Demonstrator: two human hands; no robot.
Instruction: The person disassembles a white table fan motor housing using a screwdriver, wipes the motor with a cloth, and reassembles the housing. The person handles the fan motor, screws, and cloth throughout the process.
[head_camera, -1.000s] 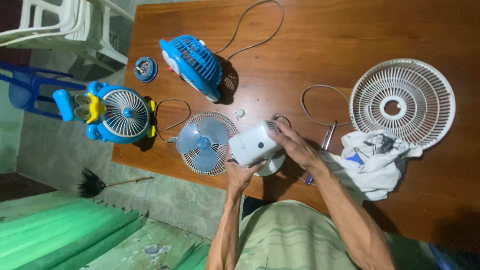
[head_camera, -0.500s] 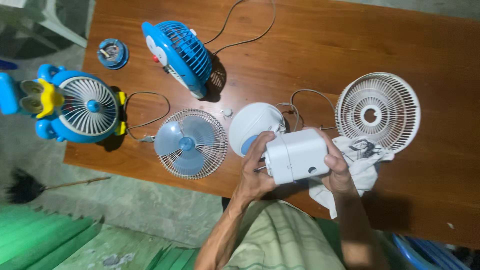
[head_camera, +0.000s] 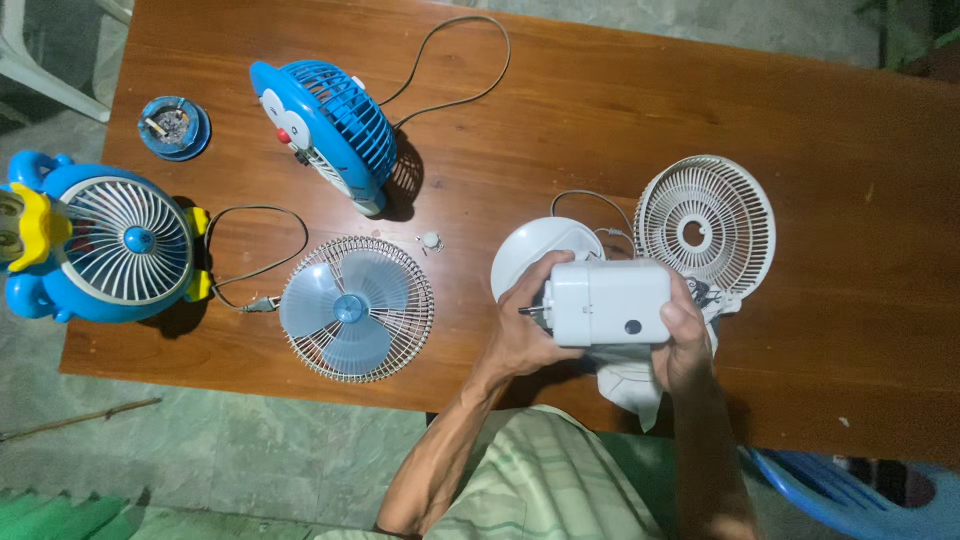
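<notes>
Both my hands hold a white fan motor housing (head_camera: 610, 302) above the near edge of the wooden table (head_camera: 620, 110). My left hand (head_camera: 520, 330) grips its left end, where a short shaft sticks out. My right hand (head_camera: 685, 335) wraps its right end. Behind the housing lie a white round fan base (head_camera: 535, 248) and a white fan grille (head_camera: 710, 222), joined by a thin cord. A white cloth (head_camera: 630, 385) lies under my hands.
A light blue fan blade sits in a wire grille (head_camera: 355, 308), with a small white knob (head_camera: 431, 241) beside it. A blue corded fan (head_camera: 330, 130), a blue-and-yellow toy-shaped fan (head_camera: 100, 250) and a round blue ashtray (head_camera: 173, 127) lie left. A blue chair (head_camera: 860, 495) stands lower right.
My hands have carried the white housing to the right, from beside the blade grille to in front of the white grille, and turned it on its side. The view has shifted along the table.
</notes>
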